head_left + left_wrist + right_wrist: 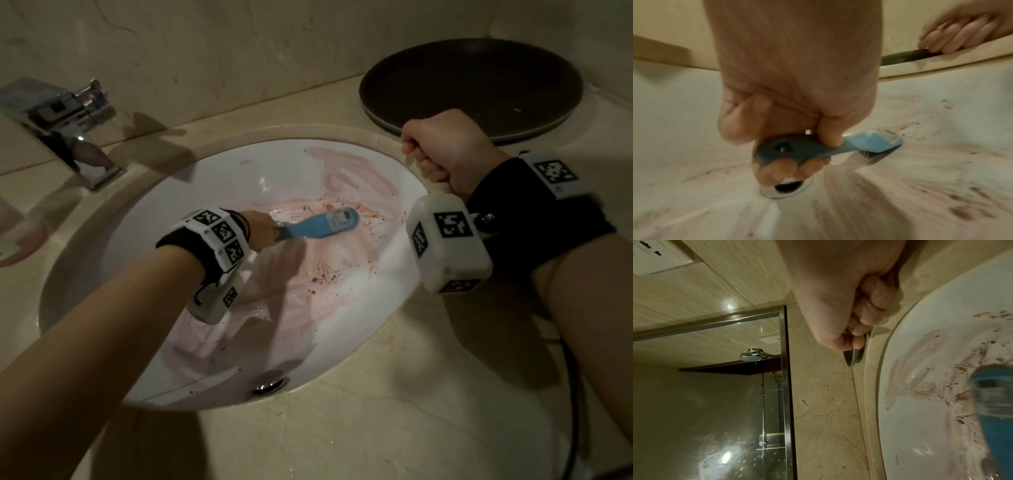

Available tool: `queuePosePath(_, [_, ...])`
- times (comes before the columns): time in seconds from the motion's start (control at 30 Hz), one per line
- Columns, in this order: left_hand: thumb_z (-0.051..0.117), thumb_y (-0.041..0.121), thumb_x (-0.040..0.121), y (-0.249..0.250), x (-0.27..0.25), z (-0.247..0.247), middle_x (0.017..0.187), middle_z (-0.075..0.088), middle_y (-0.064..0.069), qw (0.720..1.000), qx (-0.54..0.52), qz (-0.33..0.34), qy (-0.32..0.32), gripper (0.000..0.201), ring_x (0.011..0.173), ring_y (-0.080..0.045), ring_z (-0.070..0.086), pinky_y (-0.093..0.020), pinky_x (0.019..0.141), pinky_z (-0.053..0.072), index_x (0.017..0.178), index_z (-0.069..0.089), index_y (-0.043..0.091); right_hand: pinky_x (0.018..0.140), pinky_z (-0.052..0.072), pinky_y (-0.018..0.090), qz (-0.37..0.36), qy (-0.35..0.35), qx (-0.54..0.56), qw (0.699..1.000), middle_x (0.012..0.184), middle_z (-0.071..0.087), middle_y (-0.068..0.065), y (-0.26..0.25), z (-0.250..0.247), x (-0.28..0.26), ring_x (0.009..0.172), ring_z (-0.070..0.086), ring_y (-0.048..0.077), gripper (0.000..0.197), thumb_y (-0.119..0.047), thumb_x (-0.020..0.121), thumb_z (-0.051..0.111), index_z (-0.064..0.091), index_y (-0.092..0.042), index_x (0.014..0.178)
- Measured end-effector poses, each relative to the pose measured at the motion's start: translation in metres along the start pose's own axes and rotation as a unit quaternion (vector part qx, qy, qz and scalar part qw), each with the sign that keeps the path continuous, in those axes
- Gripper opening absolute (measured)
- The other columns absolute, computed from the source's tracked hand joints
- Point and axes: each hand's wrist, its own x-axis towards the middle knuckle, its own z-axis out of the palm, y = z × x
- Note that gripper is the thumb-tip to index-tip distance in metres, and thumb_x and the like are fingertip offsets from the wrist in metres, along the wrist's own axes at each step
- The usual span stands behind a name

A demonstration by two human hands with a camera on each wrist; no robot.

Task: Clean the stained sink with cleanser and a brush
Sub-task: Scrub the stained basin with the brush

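The white sink is smeared with pink-red stains and dark specks across its basin. My left hand reaches into the bowl and grips the handle of a blue brush. In the left wrist view the left hand's thumb and fingers wrap the brush, whose bristles point down at the stained wall. My right hand is a curled fist resting on the counter at the sink's right rim, holding nothing. The right wrist view shows that right hand beside the sink and the blurred brush.
A chrome faucet stands at the back left. A dark round tray lies on the counter behind my right hand. The drain stopper sits at the sink's near side. A blurred pink object is at the left edge.
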Motion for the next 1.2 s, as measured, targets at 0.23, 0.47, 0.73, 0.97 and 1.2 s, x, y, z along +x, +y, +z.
queuePosePath(0.23, [0.035, 0.013, 0.099, -0.022, 0.004, 0.000, 0.102, 0.061, -0.017, 0.995, -0.025, -0.084, 0.039, 0.029, 0.069, -0.023, 0.053, -0.022, 0.060, 0.042, 0.091, 0.058, -0.002, 0.029, 0.019, 0.011, -0.011, -0.005, 0.005, 1.000, 0.052, 0.037, -0.004, 0.002, 0.001, 0.001, 0.027, 0.026, 0.004, 0.024, -0.017, 0.085, 0.047, 0.050, -0.016, 0.062])
queuePosePath(0.47, [0.032, 0.015, 0.100, -0.004, -0.002, 0.016, 0.066, 0.050, 0.000, 0.996, -0.057, 0.034, -0.064, 0.017, 0.051, -0.012, 0.044, -0.019, 0.053, 0.038, 0.091, 0.046, 0.013, 0.029, 0.019, 0.010, -0.009, -0.001, 0.005, 1.000, 0.053, 0.038, -0.004, 0.001, 0.001, 0.000, 0.034, 0.029, 0.006, 0.023, -0.017, 0.085, 0.047, 0.051, -0.017, 0.062])
queuePosePath(0.73, [0.036, 0.019, 0.100, 0.013, 0.003, 0.010, 0.065, 0.049, 0.004, 0.992, -0.068, 0.104, -0.032, 0.036, 0.056, -0.010, 0.046, -0.020, 0.060, 0.040, 0.065, 0.045, 0.023, 0.029, 0.019, 0.011, -0.012, 0.000, 0.011, 1.000, 0.043, 0.037, -0.007, 0.003, 0.000, 0.003, 0.029, 0.027, 0.004, 0.025, -0.017, 0.084, 0.048, 0.051, -0.016, 0.059])
queuePosePath(0.97, [0.036, 0.019, 0.101, 0.004, 0.012, 0.000, 0.117, 0.062, -0.017, 0.998, -0.015, -0.010, 0.059, 0.033, 0.098, -0.030, 0.059, -0.035, 0.083, 0.044, 0.118, 0.057, 0.001, 0.029, 0.019, 0.013, -0.006, 0.001, 0.004, 1.000, 0.050, 0.036, -0.004, 0.000, 0.001, 0.001, 0.030, 0.026, 0.005, 0.025, -0.017, 0.084, 0.048, 0.050, -0.016, 0.059])
queuePosePath(1.2, [0.033, 0.015, 0.102, -0.007, 0.009, 0.007, 0.078, 0.055, -0.003, 0.995, -0.088, -0.001, 0.040, 0.033, 0.065, -0.017, 0.053, -0.020, 0.053, 0.038, 0.123, 0.054, 0.001, 0.030, 0.015, 0.013, -0.019, -0.011, 0.017, 1.000, 0.051, 0.034, -0.001, 0.000, 0.000, -0.001, 0.026, 0.023, 0.005, 0.026, -0.014, 0.085, 0.046, 0.048, -0.014, 0.058])
